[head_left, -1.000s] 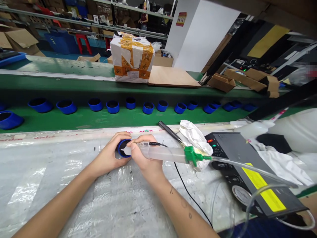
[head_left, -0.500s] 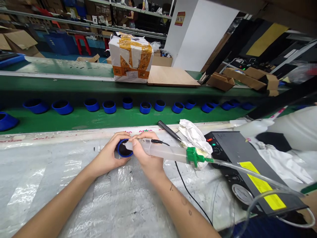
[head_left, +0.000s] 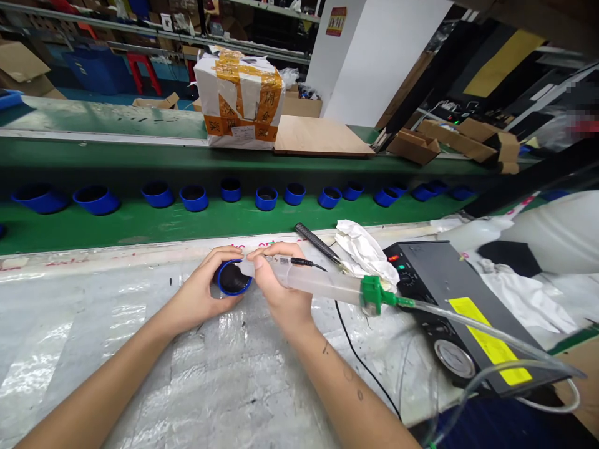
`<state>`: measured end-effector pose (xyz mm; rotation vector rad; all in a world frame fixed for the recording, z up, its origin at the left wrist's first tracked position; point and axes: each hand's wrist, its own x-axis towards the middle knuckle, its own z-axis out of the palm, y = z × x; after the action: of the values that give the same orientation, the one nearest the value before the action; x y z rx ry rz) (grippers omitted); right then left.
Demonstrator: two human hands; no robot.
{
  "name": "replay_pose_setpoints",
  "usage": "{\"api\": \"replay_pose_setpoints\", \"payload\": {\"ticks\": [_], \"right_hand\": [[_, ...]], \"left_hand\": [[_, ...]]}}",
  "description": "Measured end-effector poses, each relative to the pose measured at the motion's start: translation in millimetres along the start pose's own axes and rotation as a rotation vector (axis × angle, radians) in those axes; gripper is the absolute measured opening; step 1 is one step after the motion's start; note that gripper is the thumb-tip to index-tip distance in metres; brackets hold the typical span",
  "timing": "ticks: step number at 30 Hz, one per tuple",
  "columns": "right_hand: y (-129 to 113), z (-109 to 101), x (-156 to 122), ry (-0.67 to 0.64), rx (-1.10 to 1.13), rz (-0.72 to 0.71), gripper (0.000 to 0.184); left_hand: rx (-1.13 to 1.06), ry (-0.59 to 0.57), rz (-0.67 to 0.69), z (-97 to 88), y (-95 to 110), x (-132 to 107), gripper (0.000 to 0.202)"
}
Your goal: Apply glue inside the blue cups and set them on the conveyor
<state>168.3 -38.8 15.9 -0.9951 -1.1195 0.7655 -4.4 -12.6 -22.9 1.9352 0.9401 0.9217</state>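
My left hand (head_left: 202,290) is wrapped round a small blue ring-shaped part (head_left: 233,279) with a dark inside, holding it on the plastic-covered table (head_left: 140,349). My right hand (head_left: 276,284) grips a clear syringe-like dispenser (head_left: 322,285) with a green end cap (head_left: 374,294). Its tip rests at the right rim of the blue part. A clear hose (head_left: 491,330) and a thin black cable (head_left: 355,355) run from the dispenser to the right.
A grey control box (head_left: 449,299) with a yellow label sits to the right, with crumpled white cloth (head_left: 365,249) and a black pen-like tool (head_left: 318,242) beside it. Several blue rings (head_left: 266,197) line the green conveyor (head_left: 140,221) behind. A taped parcel (head_left: 238,100) stands further back.
The dispenser tip has shifted from the left to the right side of the blue part. Both hands stay in place; the view has drifted slightly.
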Motion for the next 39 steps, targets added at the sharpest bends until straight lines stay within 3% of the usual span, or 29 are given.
{"api": "replay_pose_setpoints", "payload": {"ticks": [12, 19, 24, 27, 29, 31, 34, 39], "right_hand": [[-3.8, -6.0, 7.1, 0.044, -0.027, -0.110, 0.012], [-0.5, -11.2, 3.5, 0.013, -0.045, -0.100, 0.011], [-5.4, -28.7, -3.7, 0.026, -0.039, -0.008, 0.011], [-2.3, -42.5, -3.2, 0.031, 0.010, 0.106, 0.021], [3.0, -47.1, -0.8, 0.040, 0.012, 0.135, 0.023], [6.7, -47.3, 0.4, 0.027, 0.015, 0.134, 0.025], [7.2, -44.1, -1.8, 0.034, -0.017, 0.168, 0.026], [6.6, -42.2, -3.8, 0.070, -0.071, 0.218, 0.029]], "left_hand": [[0.005, -0.002, 0.006, -1.4, -0.7, 1.8, 0.051], [-0.035, -0.014, -0.025, 1.3, 1.5, 1.9, 0.050], [0.053, 0.084, 0.008, -3.2, 4.2, 3.5, 0.052], [0.104, 0.293, -0.125, -30.8, -6.3, 11.2, 0.055], [0.116, 0.478, -0.206, -62.9, -18.3, 14.6, 0.058], [0.158, 0.579, -0.265, -96.2, -30.0, 13.7, 0.062], [0.275, 0.559, -0.301, -128.8, -45.3, 8.0, 0.063], [0.399, 0.530, -0.367, -147.4, -63.5, 2.4, 0.063]]}}
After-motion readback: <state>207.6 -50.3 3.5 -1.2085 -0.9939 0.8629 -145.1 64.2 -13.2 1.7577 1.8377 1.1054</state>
